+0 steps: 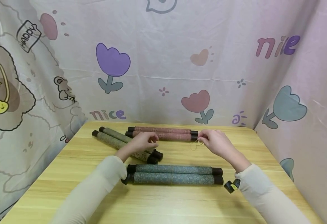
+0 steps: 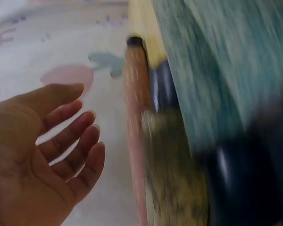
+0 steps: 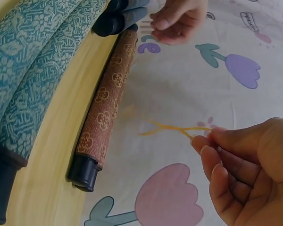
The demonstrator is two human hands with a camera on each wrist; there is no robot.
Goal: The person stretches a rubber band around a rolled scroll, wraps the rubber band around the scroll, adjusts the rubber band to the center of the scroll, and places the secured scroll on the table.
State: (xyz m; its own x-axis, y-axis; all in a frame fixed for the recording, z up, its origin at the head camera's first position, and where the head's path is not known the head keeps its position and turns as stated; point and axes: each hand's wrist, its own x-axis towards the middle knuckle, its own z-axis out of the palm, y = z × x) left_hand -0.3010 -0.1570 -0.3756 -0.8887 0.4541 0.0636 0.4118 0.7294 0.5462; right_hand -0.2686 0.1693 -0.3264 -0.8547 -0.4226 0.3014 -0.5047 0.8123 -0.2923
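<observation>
My right hand (image 1: 217, 142) pinches a thin yellow rubber band (image 3: 172, 127) between thumb and forefinger, near the right end of the red scroll (image 1: 163, 136). The band hangs loose, its loop twisted in the right wrist view. My left hand (image 1: 142, 142) hovers above the green scroll (image 1: 111, 142), fingers relaxed and bent, holding nothing; the left wrist view shows its bare palm (image 2: 19, 160). The blue scroll (image 1: 152, 178) lies nearest me, with a thin band (image 1: 172, 177) round its middle. Each scroll forms two rolls with dark end knobs.
All the scrolls lie on a light wooden table (image 1: 186, 205); the green one slants on the left. A printed cloth (image 1: 158, 62) stands behind the table and along both sides. A small black device (image 1: 230, 186) is at my right wrist.
</observation>
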